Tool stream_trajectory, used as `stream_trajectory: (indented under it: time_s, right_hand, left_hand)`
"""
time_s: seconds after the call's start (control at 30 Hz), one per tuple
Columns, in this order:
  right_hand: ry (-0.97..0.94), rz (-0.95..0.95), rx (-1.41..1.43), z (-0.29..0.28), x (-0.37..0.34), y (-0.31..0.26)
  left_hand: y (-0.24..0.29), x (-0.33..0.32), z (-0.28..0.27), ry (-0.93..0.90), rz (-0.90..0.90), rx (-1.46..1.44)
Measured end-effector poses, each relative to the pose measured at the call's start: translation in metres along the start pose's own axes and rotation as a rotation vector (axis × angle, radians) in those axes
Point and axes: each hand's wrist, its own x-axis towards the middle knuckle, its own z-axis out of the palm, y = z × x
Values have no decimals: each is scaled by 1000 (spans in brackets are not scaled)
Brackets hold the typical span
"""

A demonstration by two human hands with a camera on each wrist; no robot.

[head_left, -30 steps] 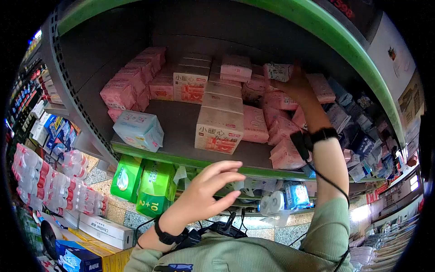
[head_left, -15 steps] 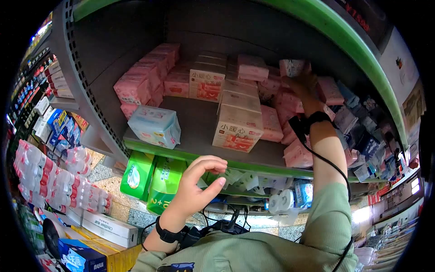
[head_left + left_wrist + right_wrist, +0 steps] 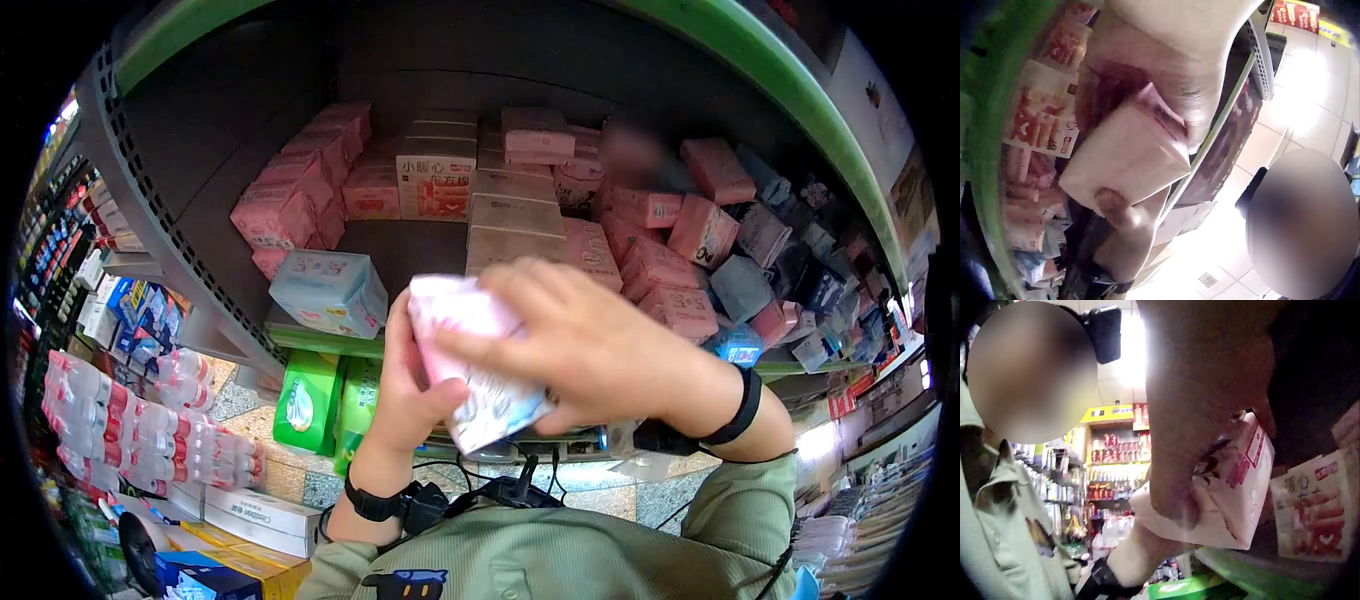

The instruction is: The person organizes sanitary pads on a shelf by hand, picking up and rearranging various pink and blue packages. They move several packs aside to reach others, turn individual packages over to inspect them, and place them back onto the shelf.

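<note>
Two hands [image 3: 575, 345] grip one pink-and-white package [image 3: 465, 350], fingers curled around its sides.

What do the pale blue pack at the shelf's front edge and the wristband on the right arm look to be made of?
The pale blue pack looks like thin, satiny plastic film, judging by its soft creases and rounded corners. The wristband seems matte black fabric or rubber; its look doesn't settle which.
</note>
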Motion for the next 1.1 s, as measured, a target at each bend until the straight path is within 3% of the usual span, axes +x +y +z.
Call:
stream_trajectory:
  time_s: [0.1,0.17,0.2,0.23,0.27,0.33,0.43,0.53,0.63,0.77,0.87,0.97,1.1]
  right_hand:
    - [56,-114,185,5,5,8]
    - [215,26,255,-5,11,39]
    - [104,485,481,-14,18,47]
    - [335,465,-60,-2,23,73]
    - [314,614,91,-3,28,102]
    - [268,811,-61,2,46,138]
    - [256,662,5,32,56,195]
    - [313,745,163,64,70,213]
    - [190,760,77,75,78,227]
    - [112,758,21,70,86,241]
    - [166,766,57,58,87,245]
    - [244,783,162,46,90,238]
    - [347,811,599,21,92,220]
  left_hand:
    - [8,-2,0,17,-43,124]
    - [3,-4,3,79,2,92]
    - [0,-5,-1,83,9,80]
    - [0,-5,-1,101,7,39]
    - [-1,-5,-2,108,13,26]
    - [0,-6,-5,124,14,6]
    - [5,-7,-10,140,17,-22]
    - [7,-11,-17,170,32,-38]
    - [9,-16,-24,205,52,-54]
    - [14,-23,-33,230,57,-57]
    - [8,-22,-33,249,54,-49]
    - [5,-24,-39,238,60,-12]
    - [1,-19,-38,231,68,-5]
